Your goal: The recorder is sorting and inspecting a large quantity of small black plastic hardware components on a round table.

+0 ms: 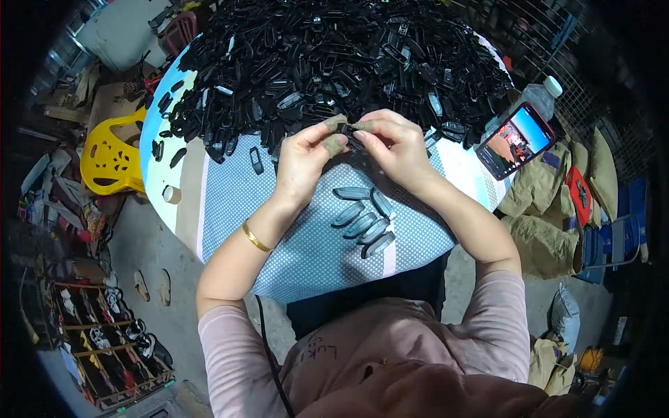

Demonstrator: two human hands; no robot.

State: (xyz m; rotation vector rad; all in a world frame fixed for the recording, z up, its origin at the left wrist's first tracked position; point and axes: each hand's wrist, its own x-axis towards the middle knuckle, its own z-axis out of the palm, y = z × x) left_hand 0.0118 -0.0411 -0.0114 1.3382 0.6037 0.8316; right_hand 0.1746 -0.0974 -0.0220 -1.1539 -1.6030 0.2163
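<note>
My left hand [304, 157] and my right hand [398, 146] meet over the table, in front of a large heap of small black plastic parts [313, 63]. Both have fingers pinched together around a small black plastic part [346, 129], mostly hidden by the fingertips. Greenish-brown finger covers wrap the thumb and a finger of the left hand, and at least one right finger. Between my forearms lies a small group of long oval parts [360, 224], dark with greyish faces. One single black part [256, 160] rests left of my left hand.
The round table [293, 279] has a dotted blue-white cover. A lit phone [516, 141] leans at its right edge by a clear bottle [540, 97]. A small cup [171, 194] stands at the left edge, near a yellow plastic chair [111, 157]. Sacks [543, 240] lie right.
</note>
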